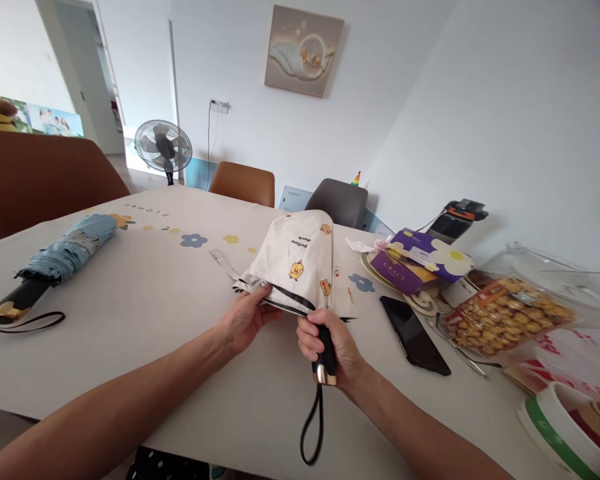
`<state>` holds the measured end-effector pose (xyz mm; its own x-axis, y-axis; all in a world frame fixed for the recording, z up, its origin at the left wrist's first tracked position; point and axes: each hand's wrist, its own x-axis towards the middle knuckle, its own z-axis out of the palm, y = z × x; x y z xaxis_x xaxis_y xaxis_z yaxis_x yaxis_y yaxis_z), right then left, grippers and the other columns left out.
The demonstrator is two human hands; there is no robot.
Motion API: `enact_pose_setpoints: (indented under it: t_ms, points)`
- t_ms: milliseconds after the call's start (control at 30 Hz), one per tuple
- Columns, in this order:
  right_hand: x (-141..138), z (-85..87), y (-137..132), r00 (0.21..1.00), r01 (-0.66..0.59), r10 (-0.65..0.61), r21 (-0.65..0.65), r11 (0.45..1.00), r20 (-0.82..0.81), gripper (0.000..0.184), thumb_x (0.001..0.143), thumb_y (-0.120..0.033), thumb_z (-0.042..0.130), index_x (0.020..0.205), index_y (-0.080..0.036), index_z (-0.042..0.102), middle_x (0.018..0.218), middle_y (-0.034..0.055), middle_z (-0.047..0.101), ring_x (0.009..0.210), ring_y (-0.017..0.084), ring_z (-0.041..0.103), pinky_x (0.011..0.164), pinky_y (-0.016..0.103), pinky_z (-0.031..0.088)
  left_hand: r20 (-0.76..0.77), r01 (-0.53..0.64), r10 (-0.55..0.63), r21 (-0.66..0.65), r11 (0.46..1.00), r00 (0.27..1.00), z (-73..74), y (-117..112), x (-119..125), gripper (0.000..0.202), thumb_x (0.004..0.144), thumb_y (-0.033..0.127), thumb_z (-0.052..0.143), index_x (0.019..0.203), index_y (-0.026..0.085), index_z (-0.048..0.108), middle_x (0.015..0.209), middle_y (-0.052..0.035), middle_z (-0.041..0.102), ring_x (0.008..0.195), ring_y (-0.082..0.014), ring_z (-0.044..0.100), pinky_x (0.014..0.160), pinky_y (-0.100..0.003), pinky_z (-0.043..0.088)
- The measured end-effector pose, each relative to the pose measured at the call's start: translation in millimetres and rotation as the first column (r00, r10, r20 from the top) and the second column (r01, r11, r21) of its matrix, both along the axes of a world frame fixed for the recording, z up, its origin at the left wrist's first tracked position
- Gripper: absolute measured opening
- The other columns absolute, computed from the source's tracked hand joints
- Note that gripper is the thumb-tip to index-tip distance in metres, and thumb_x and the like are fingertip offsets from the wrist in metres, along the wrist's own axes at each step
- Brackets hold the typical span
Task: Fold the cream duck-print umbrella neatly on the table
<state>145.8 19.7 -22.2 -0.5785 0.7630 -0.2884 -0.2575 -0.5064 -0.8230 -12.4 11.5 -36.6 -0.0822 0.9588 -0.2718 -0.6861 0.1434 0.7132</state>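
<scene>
- Left side: a pale-blue folded fabric umbrella with a black-and-gold handle lies on the white, flower-printed tabletop, well apart from my hands.
- Right side: a black rectangular phone lies flat near my right hand.
- Beyond the phone: a clear plastic tub of round brown snacks, a purple box with a white-petalled flower and a black bottle with orange trim crowd that side of the table.
- Right foreground: a white ring-shaped object with a green band, cut off by the view's edge.
- Centre: a white fabric umbrella with yellow duck prints, loosely folded before me, blocking my sight of the tabletop behind it and part of a grey chair.
- Hands: my right is wrapped round its black handle; my left hand pinches the canopy's edge between thumb and fingers.
- Count: two umbrellas, one phone, one tub, one bottle, one black fan, and three chairs, the grey one plus two brown chairs.
</scene>
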Motion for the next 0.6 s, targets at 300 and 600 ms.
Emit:
enact_pose_setpoints:
  t_ms: [300,600]
  points:
    - [-17,-31.6,42,0.986,0.114,-0.116,0.024,0.993,0.118,0.023,0.065,-0.030,0.058,0.052,-0.017,0.043,0.044,-0.0039,0.039,0.038,0.007,0.033,0.037,0.019,0.031,-0.254,-0.334,0.297,-0.119,0.935,0.921,-7.2,18,-21,0.008,0.073,0.007,0.053,0.077,0.013,0.050,0.064,-0.0007,0.050,0.053,-0.0087,0.052,0.051,-0.024,0.047]
    - [-14,-36.5,36,0.996,0.000,-0.006,0.065,0.998,0.090,0.026,0.067,-0.035,0.056,0.052,-0.017,0.045,0.044,-0.0040,0.040,0.038,0.007,0.034,0.038,0.019,0.032,-0.482,-0.339,0.335,0.081,0.937,0.810,-14.0,21,-26,0.034,0.072,0.028,0.064,0.102,0.019,0.052,0.098,-0.0055,0.058,0.080,-0.0147,0.059,0.072,-0.029,0.047]
